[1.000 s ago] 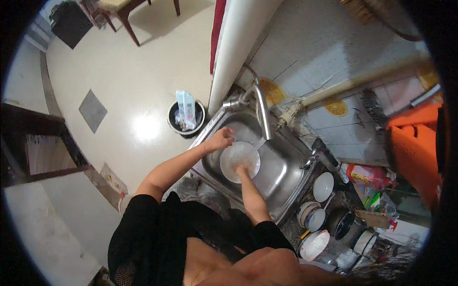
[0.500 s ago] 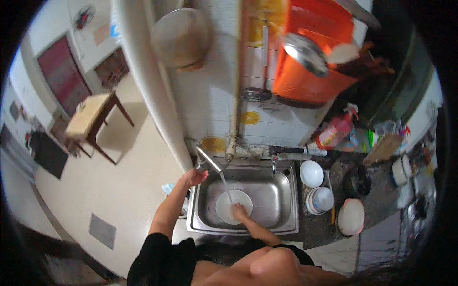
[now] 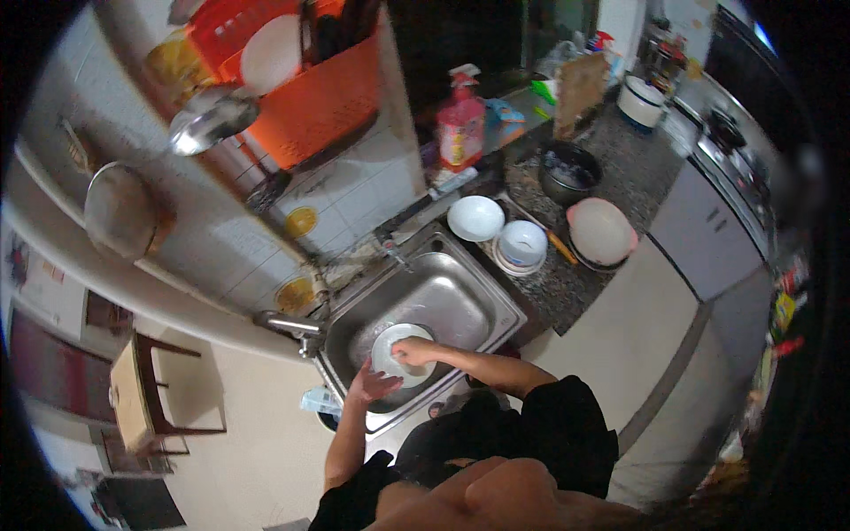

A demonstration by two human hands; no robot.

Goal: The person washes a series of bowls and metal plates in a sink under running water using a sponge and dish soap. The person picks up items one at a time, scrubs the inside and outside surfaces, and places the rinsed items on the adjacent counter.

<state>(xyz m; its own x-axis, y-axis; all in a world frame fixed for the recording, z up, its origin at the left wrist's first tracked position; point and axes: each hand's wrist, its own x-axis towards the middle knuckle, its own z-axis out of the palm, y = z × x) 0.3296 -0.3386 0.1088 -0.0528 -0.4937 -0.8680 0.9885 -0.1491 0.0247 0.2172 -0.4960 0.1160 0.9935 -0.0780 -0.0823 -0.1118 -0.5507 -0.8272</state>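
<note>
In the steel sink (image 3: 467, 292) lies a round white plate (image 3: 387, 337), toward its near left side. My right hand (image 3: 413, 351) reaches over the plate with its fingers curled against the inside. Whether anything is in those fingers is hidden. Beside the plate's near left rim is my left hand (image 3: 375, 385), its fingers apart and nothing visible in it. I cannot tell whether it touches the rim. A metal faucet (image 3: 294, 325) stands at the sink's left corner, with no stream of water visible from it.
Right of the sink are a white bowl (image 3: 475, 219), stacked bowls (image 3: 522, 243), a dark pot (image 3: 569, 173) and a pink-rimmed pan (image 3: 602, 232). A pink pump bottle (image 3: 460, 124) stands behind. An orange basket (image 3: 314, 106) and a ladle (image 3: 212, 119) hang on the wall.
My view has turned to the right. My left hand has come from the faucet down to the plate. The water stream is no longer visible; my right hand remains at the plate.
</note>
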